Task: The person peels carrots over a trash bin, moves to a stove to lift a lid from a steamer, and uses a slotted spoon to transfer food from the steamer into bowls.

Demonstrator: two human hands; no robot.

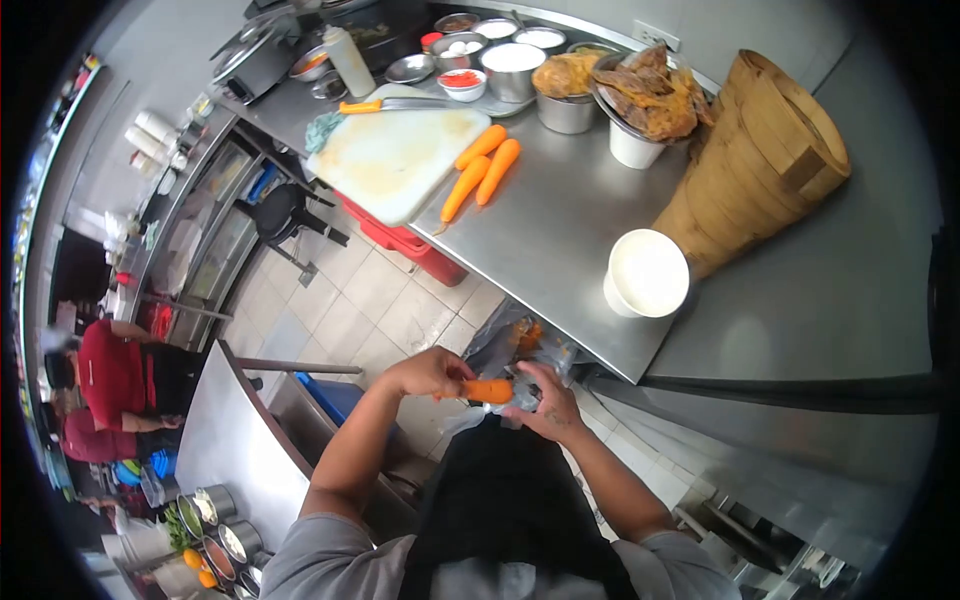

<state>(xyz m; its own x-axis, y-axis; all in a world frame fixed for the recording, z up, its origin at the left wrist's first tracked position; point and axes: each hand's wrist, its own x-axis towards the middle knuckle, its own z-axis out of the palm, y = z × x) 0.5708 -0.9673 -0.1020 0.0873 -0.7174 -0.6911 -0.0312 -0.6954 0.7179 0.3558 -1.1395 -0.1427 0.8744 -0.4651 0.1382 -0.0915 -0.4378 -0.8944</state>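
My left hand (430, 374) is closed around one end of a carrot (487, 391), which it holds out level in front of my apron. Close to the carrot's other end is my right hand (548, 404), fingers curled; what it grips is too small and blurred to make out. Beneath both hands a clear plastic bag (490, 350) hangs by the counter edge, with orange scraps (527, 334) inside. Three whole carrots (481, 175) lie on the steel counter (560, 240) beside the white cutting board (400, 150). A knife with a yellow handle (360, 107) rests along the board's far edge.
A white tub (647, 273) stands near the counter's front corner, beside stacked bamboo steamers (760, 160). Bowls of cooked meat (655, 95) and metal containers (513, 70) line the back. A red bin (420, 250) sits under the counter. People in red shirts (115, 375) are far left.
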